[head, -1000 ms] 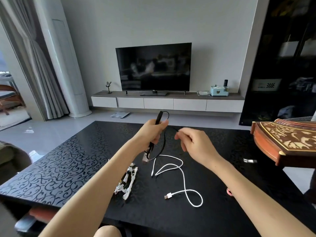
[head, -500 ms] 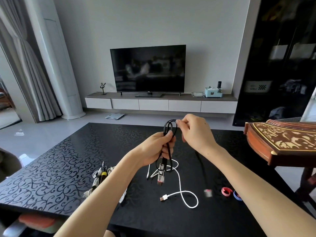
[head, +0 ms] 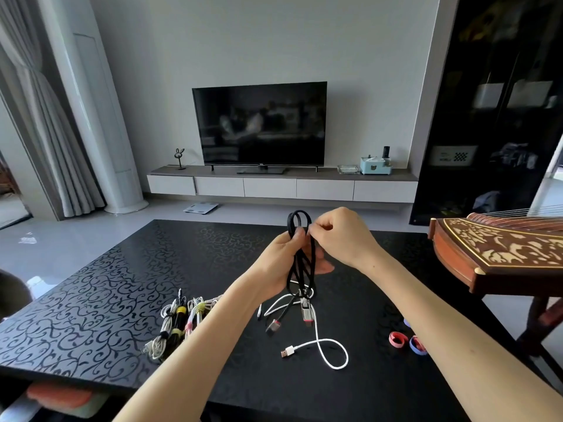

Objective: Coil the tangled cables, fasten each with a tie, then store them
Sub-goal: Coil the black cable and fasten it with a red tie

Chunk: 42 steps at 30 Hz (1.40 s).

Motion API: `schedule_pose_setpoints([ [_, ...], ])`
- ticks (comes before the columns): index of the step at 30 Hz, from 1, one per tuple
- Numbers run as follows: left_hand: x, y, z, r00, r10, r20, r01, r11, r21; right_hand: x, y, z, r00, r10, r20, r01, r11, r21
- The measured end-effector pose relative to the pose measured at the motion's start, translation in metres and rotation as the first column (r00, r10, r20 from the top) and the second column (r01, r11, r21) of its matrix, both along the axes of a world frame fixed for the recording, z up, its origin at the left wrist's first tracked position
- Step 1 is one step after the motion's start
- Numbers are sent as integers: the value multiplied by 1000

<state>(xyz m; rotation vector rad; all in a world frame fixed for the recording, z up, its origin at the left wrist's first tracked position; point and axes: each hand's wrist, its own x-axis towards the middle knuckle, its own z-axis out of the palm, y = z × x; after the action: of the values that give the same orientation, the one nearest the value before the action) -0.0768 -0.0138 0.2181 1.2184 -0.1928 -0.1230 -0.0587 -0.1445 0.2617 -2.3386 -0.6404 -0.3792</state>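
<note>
A black cable (head: 300, 257) is folded into long loops held upright above the black table (head: 100, 303). My left hand (head: 278, 266) is wrapped around the middle of the loops. My right hand (head: 341, 236) pinches a strand near the top loop. Both of the cable's red-tipped plugs (head: 307, 313) dangle below my left hand. A loose white cable (head: 320, 342) lies on the table under them. A pile of coiled, tied cables (head: 179, 324) lies to the left, partly hidden by my left forearm. Pink and blue ties (head: 406, 341) lie at the right.
A carved wooden instrument (head: 499, 254) juts over the table's right side. A TV (head: 260, 124) on a low cabinet stands against the far wall. A dark glass cabinet (head: 499, 117) stands at the right, and curtains hang at the left.
My right hand has drawn the trailing black cable off the table and added loops to the bundle in my left hand. The second plug now hangs beside the first. The camera view has shifted.
</note>
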Motion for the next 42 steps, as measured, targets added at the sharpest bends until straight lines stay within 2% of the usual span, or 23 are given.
schedule_pose_setpoints([
  [2,-1,-4,1,999,38,-24,-38,999,-18,1,0,2,999,-11,48,15,996,-87],
  [4,1,-6,4,996,86,-25,-87,995,-55,-1,1,1,999,9,38,-5,996,-93],
  [6,4,-6,10,992,124,-12,-125,988,-91,0,0,-7,990,57,-131,-43,993,107],
  [8,5,-4,18,989,145,-29,-148,973,-175,-3,-3,-22,907,190,-376,-50,935,351],
  [9,6,-3,22,989,139,-43,-145,962,-231,-5,-5,-32,848,283,-449,-84,907,412],
  [11,6,0,30,992,117,-43,-124,948,-294,-10,-8,-54,750,420,-511,-158,864,478],
  [14,6,6,36,990,141,8,-134,955,-266,-19,-12,-75,620,578,-531,-154,753,640],
  [17,5,17,41,976,214,33,-202,957,-210,-28,-21,-90,553,678,-484,-184,666,723],
  [19,4,25,42,952,299,64,-293,952,-83,-35,-29,-96,589,641,-493,-188,702,687],
  [20,4,28,41,938,335,89,-337,942,3,-39,-32,-97,665,560,-495,-216,778,590],
  [21,3,30,40,928,355,114,-366,925,102,-43,-35,-96,771,433,-466,-239,876,419],
  [22,3,30,38,927,350,134,-372,903,214,-47,-38,-93,881,290,-374,-229,953,199],
  [23,2,29,35,933,327,149,-359,868,344,-49,-40,-89,957,188,-222,-197,980,-20],
  [24,2,27,32,944,290,157,-330,817,472,-53,-41,-80,988,145,-58,-153,970,-190],
  [25,1,24,29,958,245,150,-286,767,575,-56,-41,-69,986,155,59,-133,952,-275],
  [27,0,17,22,986,155,52,-152,744,650,-57,-42,-45,965,240,102,-202,934,-294],
  [29,-2,13,17,991,46,-122,30,832,554,-54,-44,-21,955,295,-6,-290,937,-196],
  [31,-4,10,11,979,-32,-202,122,883,453,-47,-46,-4,954,286,-94,-292,955,-55],
  [37,-12,-2,-2,935,-267,-232,338,867,365,-27,-42,-1,965,208,-159,-191,975,116],
  [42,-17,-9,-7,969,-223,-109,246,813,527,-21,-41,-9,972,177,-156,-165,982,88],
])
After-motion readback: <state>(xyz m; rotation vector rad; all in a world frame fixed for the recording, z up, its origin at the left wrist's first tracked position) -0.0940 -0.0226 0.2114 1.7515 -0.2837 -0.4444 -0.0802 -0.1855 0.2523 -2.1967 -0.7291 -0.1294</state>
